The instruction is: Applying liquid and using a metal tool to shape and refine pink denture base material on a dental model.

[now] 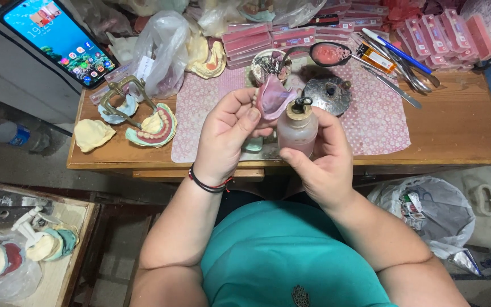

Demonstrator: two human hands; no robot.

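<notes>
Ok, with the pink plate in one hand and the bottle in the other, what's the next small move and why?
Probably pull the stopper from the bottle. The right hand holds it upright and plugged, right beside the pink plate pinched in the left hand, so nothing can come out yet.

The person wears a teal short-sleeved top (291, 256) with a small dark hand-shaped emblem (300, 296) low on the front. Thin black and red cord bracelets (207, 185) circle the left wrist; both forearms are bare.
</notes>
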